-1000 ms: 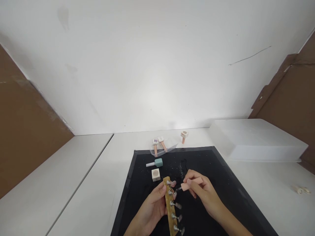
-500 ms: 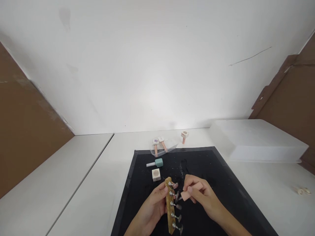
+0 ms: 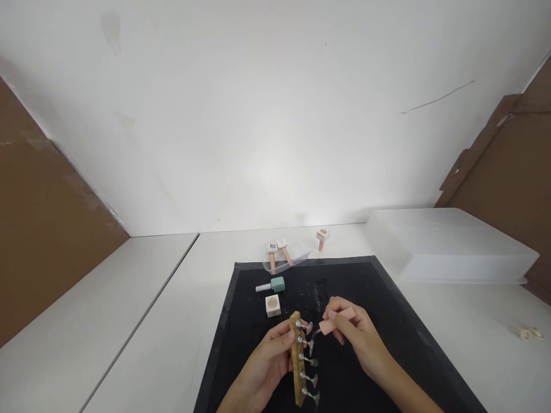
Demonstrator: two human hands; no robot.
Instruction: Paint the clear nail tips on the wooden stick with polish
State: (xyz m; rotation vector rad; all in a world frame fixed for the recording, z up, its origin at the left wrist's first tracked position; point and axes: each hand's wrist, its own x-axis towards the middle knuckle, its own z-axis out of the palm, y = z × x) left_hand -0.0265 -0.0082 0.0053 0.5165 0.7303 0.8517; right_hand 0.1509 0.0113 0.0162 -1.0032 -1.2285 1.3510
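My left hand (image 3: 272, 358) grips a narrow wooden bar (image 3: 298, 367) held upright. Several short metal stems stick out from its right side, each bearing a small nail tip (image 3: 310, 346). My right hand (image 3: 355, 332) pinches the pink cap of a nail polish brush (image 3: 328, 327), its thin brush end pointing left at the upper nail tips. Whether the bristles touch a tip is hard to make out. Beyond the hands stand a white square nail polish bottle (image 3: 272, 306) and, lying on its side, a green bottle with a pale cap (image 3: 278, 284).
A black mat (image 3: 344, 275) lies under the hands. Behind it are two pink-capped bottles (image 3: 272, 261) on a clear sheet and another bottle (image 3: 321, 238). A white plastic box (image 3: 465, 241) sits at the right, with small pale rings (image 3: 525, 333) in front. A white wall rises behind.
My right hand has moved slightly up, and the brush has shifted up from around the second nail tip and turned a little. My left hand and the bar stay nearly still.
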